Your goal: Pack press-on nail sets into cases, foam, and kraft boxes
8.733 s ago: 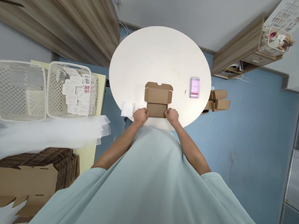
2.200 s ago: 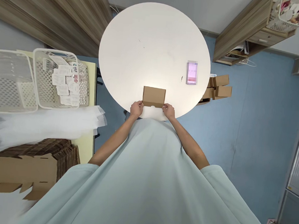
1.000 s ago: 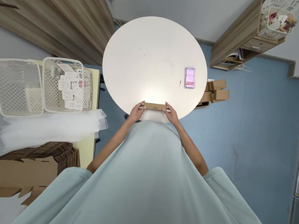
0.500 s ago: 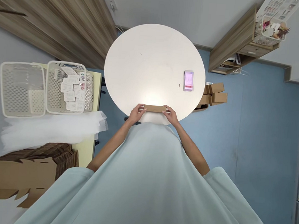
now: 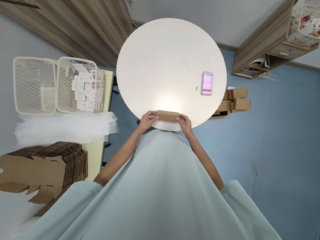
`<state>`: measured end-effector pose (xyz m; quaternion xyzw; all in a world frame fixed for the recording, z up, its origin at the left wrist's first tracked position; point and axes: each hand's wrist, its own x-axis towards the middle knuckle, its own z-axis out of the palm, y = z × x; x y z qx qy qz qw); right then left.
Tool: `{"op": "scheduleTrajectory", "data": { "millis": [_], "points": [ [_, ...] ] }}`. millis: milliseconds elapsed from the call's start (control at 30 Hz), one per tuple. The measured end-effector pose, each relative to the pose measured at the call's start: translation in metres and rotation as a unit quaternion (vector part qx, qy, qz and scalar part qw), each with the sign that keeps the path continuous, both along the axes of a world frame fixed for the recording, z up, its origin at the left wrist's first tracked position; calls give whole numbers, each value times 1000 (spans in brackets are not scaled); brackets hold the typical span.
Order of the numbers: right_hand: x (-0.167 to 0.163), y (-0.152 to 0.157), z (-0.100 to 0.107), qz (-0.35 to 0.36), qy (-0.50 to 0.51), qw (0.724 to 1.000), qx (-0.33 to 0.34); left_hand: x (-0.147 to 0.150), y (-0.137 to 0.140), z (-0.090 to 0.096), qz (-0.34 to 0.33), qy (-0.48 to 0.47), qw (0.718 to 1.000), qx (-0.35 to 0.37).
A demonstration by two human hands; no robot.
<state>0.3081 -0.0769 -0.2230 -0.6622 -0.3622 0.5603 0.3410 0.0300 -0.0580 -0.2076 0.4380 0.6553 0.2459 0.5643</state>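
A small brown cardboard box (image 5: 167, 115) lies across the near edge of the round white table (image 5: 171, 53). My left hand (image 5: 147, 121) grips its left end, thumb on the near side and fingers round the far corner. At the opposite end my right hand (image 5: 185, 124) holds it in the same way. The box looks closed; what it contains, if anything, is hidden. Farther right on the table lies a phone (image 5: 207, 83) with a pink, blurred screen.
On the left, a pale yellow table (image 5: 97, 152) carries white baskets (image 5: 56, 88), one with cards inside, white translucent sheets (image 5: 64, 126) and stacked flat cardboard (image 5: 34, 174). Several brown boxes (image 5: 238, 99) sit right of the round table. A wooden cabinet (image 5: 268, 36) stands behind them.
The view has shifted slightly. The box has tilted, so more of its broad face and its top edge show. Both hands keep hold of its ends.
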Motion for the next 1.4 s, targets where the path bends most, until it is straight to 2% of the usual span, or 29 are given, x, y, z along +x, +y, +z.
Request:
{"op": "scheduleTrajectory", "data": {
  "millis": [133,300,500,667,867,1000,1167,1400],
  "points": [
    [1,-20,-4,4,-13,1000,2,4,-19,-2,19,5,1000,-4],
    [8,-36,-9,22,-46,999,-8,21,-43,-16,45,22,998,-27],
    [20,-54,-14,21,-74,995,-62,40,-74,-30,0,43,996,-73],
    [28,-72,-9,18,-69,996,-50,45,-87,-22,7,48,997,-55],
    [46,-86,14,7,-19,1000,5,63,-94,-1,38,50,998,10],
    [68,-98,29,1,-5,1000,20,89,-117,8,63,32,997,41],
    [111,-125,48,1,-38,999,19,135,-146,9,89,-6,994,60],
    [183,-170,74,-56,-64,995,47,209,-155,18,54,-62,994,72]
  ]
}}
